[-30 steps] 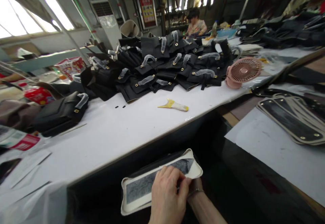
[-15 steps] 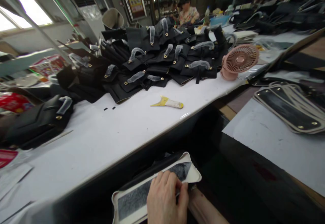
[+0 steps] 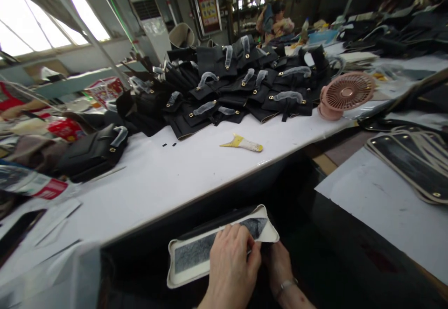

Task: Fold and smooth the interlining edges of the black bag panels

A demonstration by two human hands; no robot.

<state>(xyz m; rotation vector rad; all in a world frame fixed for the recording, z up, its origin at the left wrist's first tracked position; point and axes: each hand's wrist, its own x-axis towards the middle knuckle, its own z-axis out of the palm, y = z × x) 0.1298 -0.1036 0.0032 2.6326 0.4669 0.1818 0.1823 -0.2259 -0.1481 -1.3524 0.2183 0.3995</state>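
Low in front of me is a black bag part, its long face edged in off-white with a mottled grey-black strip down the middle. My left hand lies across that face, back of the hand up, with thumb and fingers closed at its near edge close to the right end. My right hand, with a band at the wrist, reaches under the same end; its fingers are hidden behind the part. On the white table beyond lies a yellow tool with a pointed end and a whitish wrapped handle.
Several black bags with wrapped handles are heaped on the white table. A pink fan stands right of them. Black panels with pale edges lie stacked at right. A person sits at the back.
The camera view has swung left, so the scene sits further right. My right hand has come more into view below the part's right end, its wrist band now showing. My left hand keeps its hold.
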